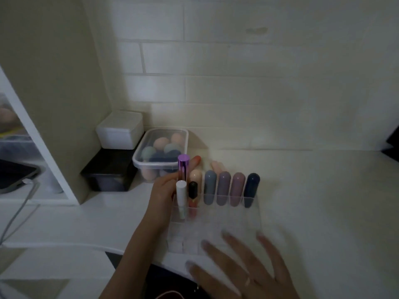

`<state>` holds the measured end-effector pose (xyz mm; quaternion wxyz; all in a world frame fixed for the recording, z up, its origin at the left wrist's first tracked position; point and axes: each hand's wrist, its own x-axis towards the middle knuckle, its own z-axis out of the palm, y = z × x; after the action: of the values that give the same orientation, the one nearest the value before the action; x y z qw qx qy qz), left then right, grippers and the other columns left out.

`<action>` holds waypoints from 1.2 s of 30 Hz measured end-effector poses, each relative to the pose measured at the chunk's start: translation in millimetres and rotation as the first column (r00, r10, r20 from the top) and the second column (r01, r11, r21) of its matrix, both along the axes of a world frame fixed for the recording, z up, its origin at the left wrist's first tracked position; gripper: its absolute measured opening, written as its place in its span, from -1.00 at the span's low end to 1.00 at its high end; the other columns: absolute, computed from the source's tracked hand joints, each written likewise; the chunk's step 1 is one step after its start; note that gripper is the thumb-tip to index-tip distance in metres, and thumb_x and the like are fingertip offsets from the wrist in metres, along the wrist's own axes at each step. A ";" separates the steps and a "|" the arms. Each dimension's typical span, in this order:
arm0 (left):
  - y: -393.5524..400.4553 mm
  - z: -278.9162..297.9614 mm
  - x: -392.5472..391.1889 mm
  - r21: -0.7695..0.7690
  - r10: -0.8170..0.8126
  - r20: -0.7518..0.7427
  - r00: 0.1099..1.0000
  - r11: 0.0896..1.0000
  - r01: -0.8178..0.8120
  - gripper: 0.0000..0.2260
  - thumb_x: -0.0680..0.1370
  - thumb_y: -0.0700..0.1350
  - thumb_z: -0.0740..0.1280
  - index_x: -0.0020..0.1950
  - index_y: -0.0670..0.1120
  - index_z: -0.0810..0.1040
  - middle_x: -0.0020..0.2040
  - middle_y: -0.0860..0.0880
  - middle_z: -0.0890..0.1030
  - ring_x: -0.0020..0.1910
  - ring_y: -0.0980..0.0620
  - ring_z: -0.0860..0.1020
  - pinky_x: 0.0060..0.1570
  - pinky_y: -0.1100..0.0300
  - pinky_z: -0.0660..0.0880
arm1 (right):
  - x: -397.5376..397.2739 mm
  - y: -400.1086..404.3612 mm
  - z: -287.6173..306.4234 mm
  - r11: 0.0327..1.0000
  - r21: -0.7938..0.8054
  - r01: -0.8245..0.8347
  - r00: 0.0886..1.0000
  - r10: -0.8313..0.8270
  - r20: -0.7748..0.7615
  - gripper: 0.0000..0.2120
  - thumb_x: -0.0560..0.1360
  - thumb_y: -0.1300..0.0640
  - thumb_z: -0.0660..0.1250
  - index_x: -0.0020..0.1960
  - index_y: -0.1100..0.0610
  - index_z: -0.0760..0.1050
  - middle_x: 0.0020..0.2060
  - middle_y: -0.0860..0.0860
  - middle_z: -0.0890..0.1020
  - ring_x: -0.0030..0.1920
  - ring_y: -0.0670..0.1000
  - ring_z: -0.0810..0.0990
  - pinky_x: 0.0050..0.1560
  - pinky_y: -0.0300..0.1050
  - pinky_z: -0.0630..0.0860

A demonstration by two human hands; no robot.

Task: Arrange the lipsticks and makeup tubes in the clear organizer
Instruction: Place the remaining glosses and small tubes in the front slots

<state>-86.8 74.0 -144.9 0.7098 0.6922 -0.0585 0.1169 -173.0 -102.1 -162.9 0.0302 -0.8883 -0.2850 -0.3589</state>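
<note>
A clear organizer stands on the white counter near its front edge. Its back rows hold several upright tubes: orange, peach, grey-blue, two mauve ones and a dark navy one. Further forward stand a white tube and a black-capped red tube. My left hand is at the organizer's left side, fingers shut on a shiny purple tube held upright over the back left corner. My right hand hovers blurred over the organizer's front, fingers spread, holding nothing.
Behind the organizer sits a clear lidded box of coloured sponges. Left of it a white box is stacked on a black box. A white shelf unit and a grey cable are at the left. A tiled wall rises behind.
</note>
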 end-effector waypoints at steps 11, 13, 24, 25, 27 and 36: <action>2.3 2.4 -4.8 0.093 -0.027 0.022 0.999 0.995 0.025 -0.72 0.56 -0.11 0.15 0.04 -0.09 0.65 0.08 -0.10 0.67 -0.01 0.08 0.62 -0.02 0.18 0.55 | -27.8 -24.6 -18.8 0.952 -0.302 -0.039 0.991 -0.002 -0.135 -0.40 0.34 -0.27 0.12 0.35 -0.14 0.33 0.52 -0.07 0.10 0.46 0.17 0.17 0.23 0.33 0.21; 0.4 5.0 -7.6 0.062 -0.042 0.022 0.999 0.997 0.040 -0.69 0.53 -0.10 0.13 0.04 -0.09 0.65 0.09 -0.07 0.66 -0.01 0.05 0.63 -0.07 0.20 0.56 | -29.3 -23.3 -15.4 0.958 -0.284 -0.040 0.990 -0.001 -0.142 -0.44 0.36 -0.25 0.12 0.34 -0.14 0.32 0.51 -0.07 0.04 0.47 0.16 0.15 0.25 0.30 0.19; 2.4 3.2 -6.5 0.105 -0.008 0.032 0.999 0.994 0.005 -0.68 0.52 -0.10 0.12 0.05 -0.15 0.64 -0.01 -0.13 0.69 -0.02 -0.04 0.62 -0.05 0.12 0.54 | -31.4 -21.0 -12.1 0.969 -0.243 -0.049 0.978 -0.004 -0.210 -0.49 0.38 -0.22 0.11 0.31 -0.15 0.35 0.49 -0.09 0.11 0.48 0.14 0.14 0.25 0.28 0.17; 1.6 3.6 -6.9 0.111 0.017 0.037 0.999 0.994 -0.021 -0.70 0.55 -0.13 0.12 -0.03 -0.12 0.65 -0.11 -0.07 0.70 -0.11 0.03 0.63 -0.14 0.20 0.53 | -31.1 -21.2 -11.8 0.970 -0.239 -0.050 0.976 -0.004 -0.219 -0.50 0.39 -0.21 0.11 0.31 -0.15 0.35 0.49 -0.10 0.11 0.48 0.14 0.13 0.26 0.27 0.17; 0.7 4.9 -8.0 0.114 0.043 0.049 0.998 0.992 -0.049 -0.69 0.58 -0.22 0.11 -0.15 -0.03 0.64 -0.25 0.09 0.69 -0.22 0.18 0.61 -0.26 0.37 0.50 | -31.2 -21.8 -10.8 0.972 -0.232 -0.043 0.968 -0.018 -0.252 -0.51 0.40 -0.21 0.10 0.31 -0.17 0.35 0.50 -0.12 0.11 0.48 0.12 0.12 0.26 0.26 0.16; 1.9 3.7 -27.1 0.160 0.093 0.033 0.995 0.982 -0.097 -0.71 0.51 -0.05 0.11 -0.02 -0.07 0.61 -0.05 -0.06 0.64 -0.08 0.08 0.57 -0.08 0.19 0.49 | -39.6 -25.0 1.0 0.994 -0.051 -0.097 0.842 0.055 -0.536 -0.60 0.56 -0.15 -0.03 0.39 -0.23 0.18 0.51 -0.28 -0.12 0.51 -0.08 -0.31 0.46 0.18 -0.16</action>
<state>-113.9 75.9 -141.3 0.6441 0.7479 -0.0436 0.1544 -212.7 -127.1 -162.0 0.0887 -0.9415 -0.3139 -0.0851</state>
